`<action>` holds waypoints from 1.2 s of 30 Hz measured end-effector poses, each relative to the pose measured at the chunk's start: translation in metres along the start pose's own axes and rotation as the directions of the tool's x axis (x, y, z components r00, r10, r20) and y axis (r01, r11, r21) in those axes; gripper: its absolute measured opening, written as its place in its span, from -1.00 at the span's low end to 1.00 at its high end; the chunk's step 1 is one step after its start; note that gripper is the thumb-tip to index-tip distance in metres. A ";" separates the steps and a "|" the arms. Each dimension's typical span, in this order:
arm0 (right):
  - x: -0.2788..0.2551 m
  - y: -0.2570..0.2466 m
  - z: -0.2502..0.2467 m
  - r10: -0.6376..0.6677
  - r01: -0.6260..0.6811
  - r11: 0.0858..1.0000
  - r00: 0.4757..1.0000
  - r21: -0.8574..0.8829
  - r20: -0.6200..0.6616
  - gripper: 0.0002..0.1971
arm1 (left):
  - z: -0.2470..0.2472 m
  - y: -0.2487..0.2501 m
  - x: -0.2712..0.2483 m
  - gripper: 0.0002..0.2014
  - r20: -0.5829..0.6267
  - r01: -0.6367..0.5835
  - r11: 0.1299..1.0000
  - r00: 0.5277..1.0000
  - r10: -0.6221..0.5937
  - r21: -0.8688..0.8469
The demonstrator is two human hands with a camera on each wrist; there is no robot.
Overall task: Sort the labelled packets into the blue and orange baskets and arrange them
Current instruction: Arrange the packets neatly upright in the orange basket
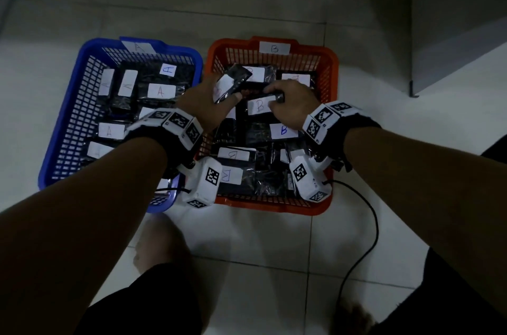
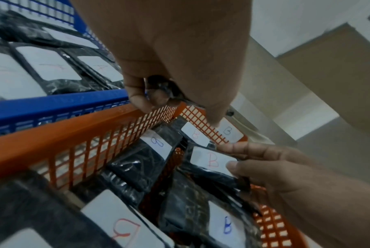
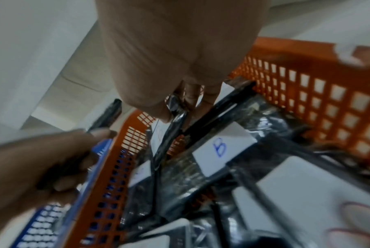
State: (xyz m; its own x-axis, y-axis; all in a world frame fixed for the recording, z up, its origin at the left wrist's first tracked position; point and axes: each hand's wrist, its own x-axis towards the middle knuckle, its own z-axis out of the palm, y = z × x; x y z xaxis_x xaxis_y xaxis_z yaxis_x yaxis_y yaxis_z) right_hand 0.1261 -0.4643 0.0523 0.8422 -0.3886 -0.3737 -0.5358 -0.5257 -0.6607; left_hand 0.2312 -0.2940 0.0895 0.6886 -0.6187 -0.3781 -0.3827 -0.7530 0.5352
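A blue basket (image 1: 68, 104), tagged A, holds several black packets with white A labels (image 1: 161, 91). Beside it on the right, an orange basket (image 1: 332, 79), tagged B, holds several B packets (image 1: 284, 131). My left hand (image 1: 219, 93) grips a black labelled packet (image 1: 233, 80), tilted and lifted over the orange basket's left side. My right hand (image 1: 282, 100) pinches a packet with a red B label (image 1: 260, 106) near the basket's middle. In the left wrist view the left hand (image 2: 156, 95) curls round its dark packet, and the right hand (image 2: 254, 161) holds the red B packet (image 2: 211, 161). In the right wrist view the right hand (image 3: 179, 104) pinches a black packet edge (image 3: 175, 120).
Both baskets stand side by side on a pale tiled floor (image 1: 260, 252). A black cable (image 1: 369, 214) trails from the orange basket's near right corner towards me. A pale block or step (image 1: 455, 32) stands at the far right. My knees and a foot (image 1: 162, 247) are just before the baskets.
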 end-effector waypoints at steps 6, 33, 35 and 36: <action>-0.004 0.008 0.000 -0.078 0.092 0.961 0.995 -0.261 0.061 -0.51 | 0.003 -0.001 0.003 -0.37 0.009 -0.013 1.000 1.000 0.013 0.021; 0.036 0.021 -0.037 -0.106 0.047 0.758 0.993 -0.650 -0.052 -0.53 | 0.028 -0.009 0.012 -0.47 -0.067 -0.111 0.992 0.991 0.116 0.064; 0.033 0.025 -0.034 -0.108 0.054 0.774 0.993 -0.631 -0.047 -0.53 | 0.029 -0.010 0.011 -0.48 -0.052 -0.146 0.988 0.988 0.148 0.047; 0.031 0.026 -0.032 -0.119 0.063 0.791 0.992 -0.608 -0.052 -0.54 | 0.029 -0.010 0.012 -0.48 -0.036 -0.167 0.985 0.985 0.168 0.043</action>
State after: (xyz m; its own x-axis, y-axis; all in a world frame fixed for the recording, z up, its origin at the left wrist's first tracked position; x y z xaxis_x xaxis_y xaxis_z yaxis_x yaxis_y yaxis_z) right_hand 0.1361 -0.5145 0.0446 0.8957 -0.3622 -0.2581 -0.4075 -0.9008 -0.1501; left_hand 0.2250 -0.3003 0.0574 0.6361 -0.7281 -0.2554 -0.5181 -0.6483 0.5578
